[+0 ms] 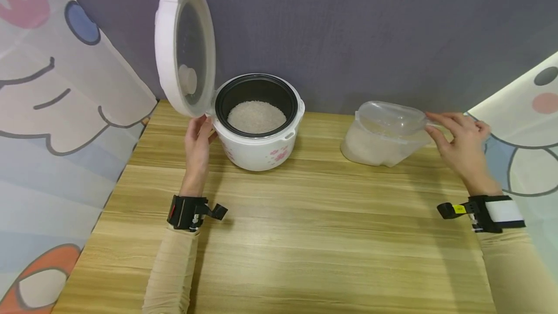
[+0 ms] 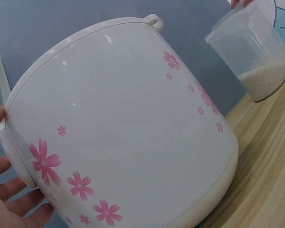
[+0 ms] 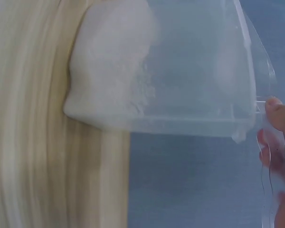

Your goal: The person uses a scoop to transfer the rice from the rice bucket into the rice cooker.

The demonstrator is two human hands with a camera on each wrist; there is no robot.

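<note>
A white rice cooker (image 1: pixel 254 151) with pink flowers stands near the wall, its lid (image 1: pixel 165 52) raised on the left. White rice (image 1: pixel 257 117) lies in its dark inner pot (image 1: pixel 261 84). My left hand (image 1: pixel 198 142) rests beside the hinge. In the left wrist view its thumb is at the rim and its loosely spread fingers (image 2: pixel 26 202) lie against the cooker's side. At the right, a clear plastic container (image 1: pixel 379 147) with rice in its bottom stands on the table. My right hand (image 1: pixel 462 147) pinches its upper right edge between thumb and fingers.
The wooden table (image 1: pixel 305 236) meets a grey-blue wall (image 1: pixel 348 28) right behind the cooker and container. Cartoon-printed cloths (image 1: pixel 56 125) flank the table on both sides. Each wrist wears a black strap (image 1: pixel 187 212) with a small camera.
</note>
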